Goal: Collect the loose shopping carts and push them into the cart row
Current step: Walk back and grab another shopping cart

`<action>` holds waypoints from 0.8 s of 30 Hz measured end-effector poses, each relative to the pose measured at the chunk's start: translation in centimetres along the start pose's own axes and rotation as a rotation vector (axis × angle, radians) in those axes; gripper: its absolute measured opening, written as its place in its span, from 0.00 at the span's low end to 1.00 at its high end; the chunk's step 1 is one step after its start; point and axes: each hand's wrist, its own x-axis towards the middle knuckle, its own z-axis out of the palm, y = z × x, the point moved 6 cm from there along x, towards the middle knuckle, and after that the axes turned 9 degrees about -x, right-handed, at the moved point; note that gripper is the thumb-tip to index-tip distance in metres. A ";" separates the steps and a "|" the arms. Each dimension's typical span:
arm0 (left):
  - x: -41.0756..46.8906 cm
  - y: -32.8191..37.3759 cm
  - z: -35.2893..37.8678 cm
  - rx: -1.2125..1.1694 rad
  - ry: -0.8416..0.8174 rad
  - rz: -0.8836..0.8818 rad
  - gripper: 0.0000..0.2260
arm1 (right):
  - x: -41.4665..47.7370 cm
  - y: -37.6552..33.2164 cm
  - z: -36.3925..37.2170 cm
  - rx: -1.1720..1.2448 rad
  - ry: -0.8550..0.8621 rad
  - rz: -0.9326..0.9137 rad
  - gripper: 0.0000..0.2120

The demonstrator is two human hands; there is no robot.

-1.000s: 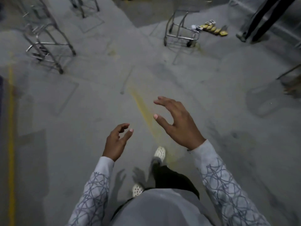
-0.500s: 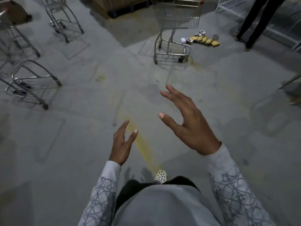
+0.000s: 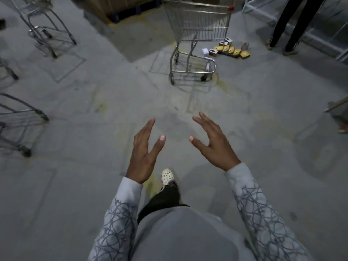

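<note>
we see a grey concrete floor with faded yellow paint marks. a cluster of small yellow and white boxes lies on it at upper right. near them stand a bystander's dark-trousered legs. at top, a stack of brown cartons rests on a dark pallet.

Grey floor with carts, small boxes.

Head camera looks forward, down; hands near, floor beyond.
</note>
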 end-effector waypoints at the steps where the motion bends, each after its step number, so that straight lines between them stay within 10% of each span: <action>1: 2.8 0.8 -0.2 -0.012 -0.009 0.027 0.30 | 2.3 1.3 1.0 0.010 -0.025 0.032 0.28; 14: 29.7 15.3 -3.8 -0.212 -0.154 0.371 0.27 | 23.0 13.3 10.2 0.218 -0.299 0.538 0.26; 24: 57.1 -1.3 1.7 -0.224 -0.107 -0.053 0.30 | 47.6 18.2 11.4 0.245 -0.355 0.453 0.25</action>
